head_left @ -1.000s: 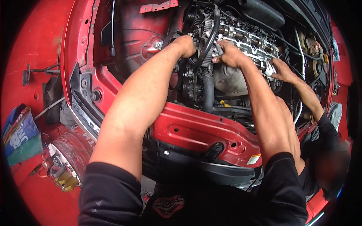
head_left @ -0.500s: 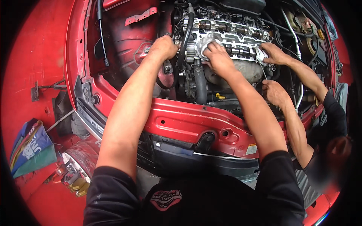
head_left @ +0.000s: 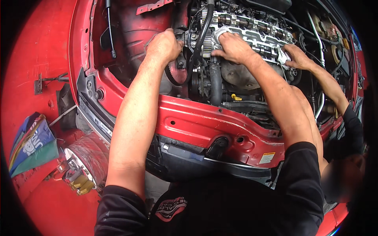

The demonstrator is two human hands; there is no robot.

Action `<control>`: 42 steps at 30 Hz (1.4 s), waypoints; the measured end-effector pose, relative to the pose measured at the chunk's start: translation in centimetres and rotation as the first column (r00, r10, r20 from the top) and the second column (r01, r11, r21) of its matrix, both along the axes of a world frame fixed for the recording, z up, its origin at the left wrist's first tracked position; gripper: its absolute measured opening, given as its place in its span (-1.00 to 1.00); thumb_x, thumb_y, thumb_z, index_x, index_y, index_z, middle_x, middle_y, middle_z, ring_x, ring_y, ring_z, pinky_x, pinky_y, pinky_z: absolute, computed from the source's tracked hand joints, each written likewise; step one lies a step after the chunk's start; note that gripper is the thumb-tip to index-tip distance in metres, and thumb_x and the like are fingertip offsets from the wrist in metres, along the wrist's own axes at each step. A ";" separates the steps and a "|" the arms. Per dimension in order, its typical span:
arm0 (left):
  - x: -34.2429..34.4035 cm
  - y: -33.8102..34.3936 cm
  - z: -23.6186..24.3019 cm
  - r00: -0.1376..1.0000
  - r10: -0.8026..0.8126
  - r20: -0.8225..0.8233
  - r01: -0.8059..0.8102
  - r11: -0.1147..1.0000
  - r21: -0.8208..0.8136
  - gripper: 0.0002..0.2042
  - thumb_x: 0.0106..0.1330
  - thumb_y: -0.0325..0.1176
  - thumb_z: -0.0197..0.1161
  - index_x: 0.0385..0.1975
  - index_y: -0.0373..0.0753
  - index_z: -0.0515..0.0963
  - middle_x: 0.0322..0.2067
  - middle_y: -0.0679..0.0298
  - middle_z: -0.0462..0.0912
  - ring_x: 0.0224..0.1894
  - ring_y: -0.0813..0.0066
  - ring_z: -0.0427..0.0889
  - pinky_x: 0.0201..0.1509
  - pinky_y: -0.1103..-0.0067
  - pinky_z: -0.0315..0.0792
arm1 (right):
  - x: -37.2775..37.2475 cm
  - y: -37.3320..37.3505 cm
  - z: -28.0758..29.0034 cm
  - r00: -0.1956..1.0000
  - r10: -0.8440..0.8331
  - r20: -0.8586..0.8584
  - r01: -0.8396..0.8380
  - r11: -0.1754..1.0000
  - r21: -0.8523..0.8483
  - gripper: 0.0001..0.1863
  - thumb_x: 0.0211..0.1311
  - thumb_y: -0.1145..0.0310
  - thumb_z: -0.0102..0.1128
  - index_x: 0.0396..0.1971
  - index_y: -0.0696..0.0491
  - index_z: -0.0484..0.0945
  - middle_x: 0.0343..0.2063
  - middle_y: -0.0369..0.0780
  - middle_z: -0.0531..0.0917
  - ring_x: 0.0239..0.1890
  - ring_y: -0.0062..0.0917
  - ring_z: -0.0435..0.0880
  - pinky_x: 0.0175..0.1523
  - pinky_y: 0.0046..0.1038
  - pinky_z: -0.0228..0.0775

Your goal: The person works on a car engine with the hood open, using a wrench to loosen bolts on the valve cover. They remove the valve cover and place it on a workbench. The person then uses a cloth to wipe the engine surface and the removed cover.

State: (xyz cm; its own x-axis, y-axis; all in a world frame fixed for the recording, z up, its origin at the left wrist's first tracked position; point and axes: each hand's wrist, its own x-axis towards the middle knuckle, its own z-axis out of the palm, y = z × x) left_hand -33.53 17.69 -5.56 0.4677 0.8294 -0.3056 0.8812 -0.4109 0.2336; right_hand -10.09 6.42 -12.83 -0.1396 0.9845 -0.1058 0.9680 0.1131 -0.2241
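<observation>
The right hand (head_left: 235,48) reaches over the left end of the opened engine (head_left: 258,37), its fingers bent over and holding a bunched pale cloth (head_left: 222,32) against the metal, while the thumb stands apart from them near the toothed pulleys (head_left: 206,48). The left hand (head_left: 165,45) is farther left, just beside a black toothed belt (head_left: 170,74); its fingers curl away from view, so whether they are closed on anything cannot be told. At the engine's right end, another person's hand (head_left: 298,57), coming in from the right, presses a white cloth (head_left: 282,57) with its fingers. Rows of camshaft parts lie bare along the engine's far part, with a dull metal cover (head_left: 239,75) on the near side. A black hose (head_left: 204,31) bends past the pulleys, a thicker grey hose (head_left: 215,82) runs down nearer, and a yellow handle (head_left: 236,97) shows to its right. Across the near side of the bay lies a red front panel (head_left: 189,118), scuffed and pierced with holes, with a small label (head_left: 267,157) at its right. Left of the car, on the red floor (head_left: 39,100), are a multicoloured bag (head_left: 33,143) and a round object in clear plastic (head_left: 90,155).
</observation>
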 end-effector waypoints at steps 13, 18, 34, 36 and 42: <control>0.8 -0.3 1.8 0.965 0.031 0.262 -0.097 0.965 0.242 -0.69 0.33 -0.25 0.27 -0.04 -0.30 0.57 -0.11 -0.02 0.72 0.02 -0.03 0.68 0.10 0.12 0.53 | -3.7 -2.4 -0.8 0.982 -0.187 -0.004 0.181 0.943 0.281 -0.74 0.22 0.23 0.30 -0.22 0.09 0.59 -0.18 -0.10 0.61 -0.02 -0.19 0.64 0.10 -0.15 0.48; 3.8 -2.8 3.5 0.828 -0.513 0.227 0.187 0.634 0.750 -0.75 0.19 -0.37 0.30 -0.12 -0.20 0.65 -0.28 0.19 0.66 -0.10 0.18 0.62 -0.01 0.29 0.45 | -4.2 -2.3 -0.8 0.917 -0.321 -0.238 0.370 0.906 0.205 -0.71 0.12 0.29 0.33 -0.21 0.13 0.58 -0.22 -0.05 0.67 -0.11 -0.11 0.69 0.08 -0.11 0.50; 17.8 -0.2 0.9 0.594 -0.718 -0.363 0.721 0.675 -0.155 -0.73 0.16 -0.42 0.36 -0.12 -0.23 0.75 -0.06 0.13 0.78 0.02 0.19 0.76 0.07 0.30 0.62 | 0.5 -7.3 6.4 0.527 -0.456 -0.717 0.739 0.662 0.123 -0.72 0.05 0.35 0.47 -0.30 0.17 0.62 -0.45 -0.10 0.72 -0.42 -0.47 0.69 -0.21 -0.37 0.54; 17.8 -0.5 -0.1 0.618 -0.715 -0.326 0.709 0.686 -0.161 -0.70 0.18 -0.41 0.34 -0.06 -0.21 0.74 0.00 0.15 0.77 0.06 0.19 0.75 0.10 0.29 0.60 | 0.1 -9.9 8.8 0.450 -0.504 -0.737 0.809 0.580 0.097 -0.74 0.09 0.39 0.42 -0.25 0.18 0.66 -0.42 -0.16 0.75 -0.38 -0.63 0.66 -0.21 -0.45 0.53; 18.3 0.0 -0.6 0.590 -0.710 -0.383 0.667 0.697 -0.263 -0.64 0.37 -0.34 0.17 0.14 -0.16 0.68 0.17 0.19 0.68 0.18 0.20 0.69 0.19 0.18 0.55 | -5.2 -14.5 8.9 -0.001 -0.487 -0.873 0.825 0.493 -0.275 -0.74 0.15 0.55 0.36 -0.13 0.20 0.68 -0.37 -0.36 0.72 -0.35 -0.75 0.59 -0.16 -0.58 0.50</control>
